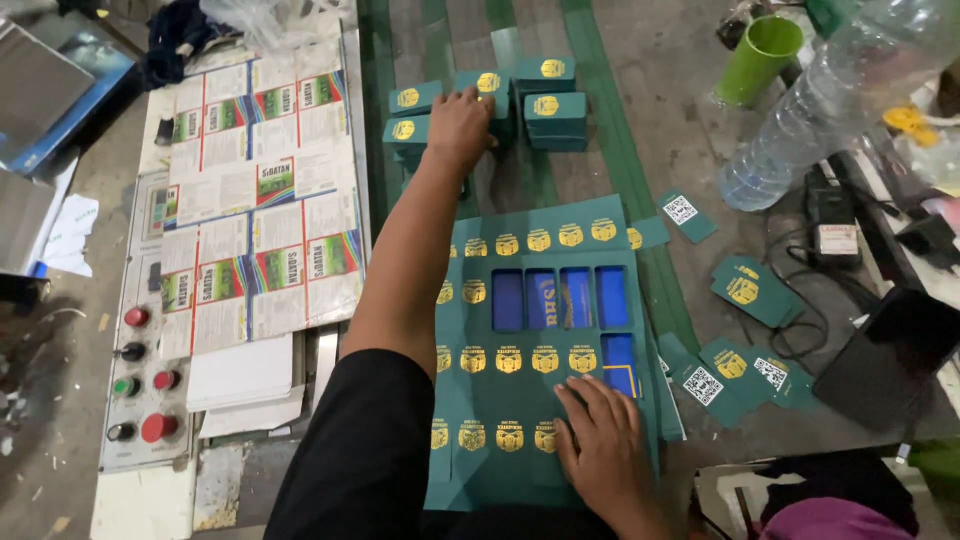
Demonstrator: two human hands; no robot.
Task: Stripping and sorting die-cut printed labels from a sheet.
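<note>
A large dark green printed sheet [520, 415] with rows of yellow emblems lies in front of me. Several card-shaped holes in its middle [560, 298] show blue underneath. My right hand [600, 445] lies flat on the sheet's lower right part, fingers spread, holding nothing. My left arm reaches far forward. My left hand [458, 125] is palm down among the stacks of small green cards [555, 112], its fingers curled over one stack. That stack is mostly hidden under the hand.
Loose green cards [745, 290] lie scattered to the right. At the back right are a green cup [757, 60], a clear plastic bottle [810, 120] and a black device with a cable [832, 225]. On the left are white printed label sheets [260, 200] and a button panel [145, 380].
</note>
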